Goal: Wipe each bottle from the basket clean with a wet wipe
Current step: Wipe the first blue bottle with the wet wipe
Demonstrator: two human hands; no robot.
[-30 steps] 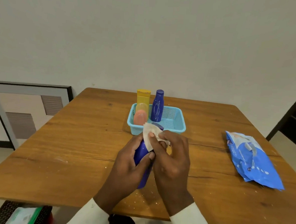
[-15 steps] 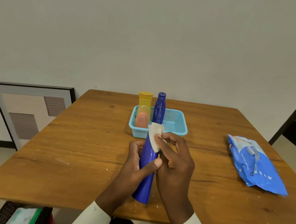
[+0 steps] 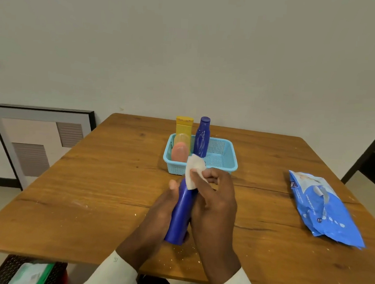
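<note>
The left hand (image 3: 162,215) wraps its fingers round the lower body of a dark blue bottle (image 3: 181,216) and holds it tilted, base toward the person and neck pointing to about 1 o'clock, just above the wooden table (image 3: 90,201). The right hand (image 3: 213,205) pinches a white wet wipe (image 3: 192,171) between thumb and fingertips and presses it against the bottle's upper part; the cap end is hidden under the wipe.

At 12 o'clock from the hands, near them, stands a light blue mesh basket (image 3: 222,159). In it are a second dark blue bottle (image 3: 202,138), upright, a yellow bottle (image 3: 183,128) at its 9 o'clock, and a small pink-capped container (image 3: 180,152) at the basket's near left corner. A blue wet-wipe pack (image 3: 323,207) lies flat at 3 o'clock, well apart from the hands.

The held bottle looks like smooth, rigid plastic, probably light, and it will likely turn slippery once wet. The best hold seems to be round the wide lower body, as it is now, leaving the narrow neck free for wiping. It should be turned in the palm to reach the hidden side. The wipe is soft and limp, so it needs fingertip pressure to stay spread on the curved surface.
</note>
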